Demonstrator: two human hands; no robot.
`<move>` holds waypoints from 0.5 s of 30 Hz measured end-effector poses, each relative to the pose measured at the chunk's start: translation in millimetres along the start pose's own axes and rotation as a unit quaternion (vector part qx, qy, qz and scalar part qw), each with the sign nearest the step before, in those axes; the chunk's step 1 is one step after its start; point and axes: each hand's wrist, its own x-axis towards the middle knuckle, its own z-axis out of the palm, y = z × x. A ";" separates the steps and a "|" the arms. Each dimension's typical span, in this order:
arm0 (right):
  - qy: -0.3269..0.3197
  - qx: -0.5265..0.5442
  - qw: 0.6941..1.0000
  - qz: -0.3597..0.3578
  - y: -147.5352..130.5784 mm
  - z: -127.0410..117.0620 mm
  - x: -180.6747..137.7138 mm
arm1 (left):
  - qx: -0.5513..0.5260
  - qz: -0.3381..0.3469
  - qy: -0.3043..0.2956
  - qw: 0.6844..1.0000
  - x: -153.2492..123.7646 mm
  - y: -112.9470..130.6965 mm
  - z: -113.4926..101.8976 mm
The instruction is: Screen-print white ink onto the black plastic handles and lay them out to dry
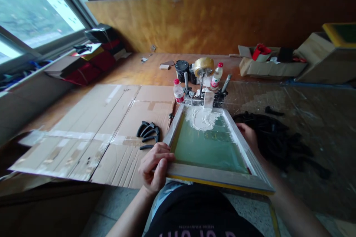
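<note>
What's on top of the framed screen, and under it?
White paste lies on the far end of the framed screen, with a pale block at its far edge. The screen under the paste is covered, and whatever lies directly beneath the screen is hidden.

From my station, I have the screen-printing frame [207,150] between left hand [156,164] and right hand [249,137], a hinge clamp [194,100] at its far end, a tape roll [207,67] behind that. Handles [150,132] lie left on a cardboard sheet [91,114]; right, a parts heap [274,137], a carton [267,69] beyond.
</note>
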 end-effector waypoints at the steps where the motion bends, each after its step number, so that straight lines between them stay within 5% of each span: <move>1: 0.019 -0.016 0.999 -0.025 -4.7 -9.0 12.8 | -0.001 0.005 -0.004 1.000 -1.0 -0.4 -0.3; 4: 0.026 -0.066 0.981 -0.181 -38.3 -6.8 53.0 | 0.003 0.017 -0.015 1.000 -4.5 -0.2 -1.6; 7: -0.045 -0.175 0.929 -0.323 -81.3 26.1 82.8 | 0.010 0.021 -0.030 0.999 -8.5 0.7 -3.4; 11: -0.100 -0.307 0.891 -0.319 -115.8 58.8 101.1 | 0.015 0.024 -0.041 0.999 -13.8 -0.1 -4.5; 15: -0.172 -0.391 0.866 -0.261 -125.6 63.1 101.6 | 0.012 0.026 -0.030 0.999 -14.8 -1.3 -2.9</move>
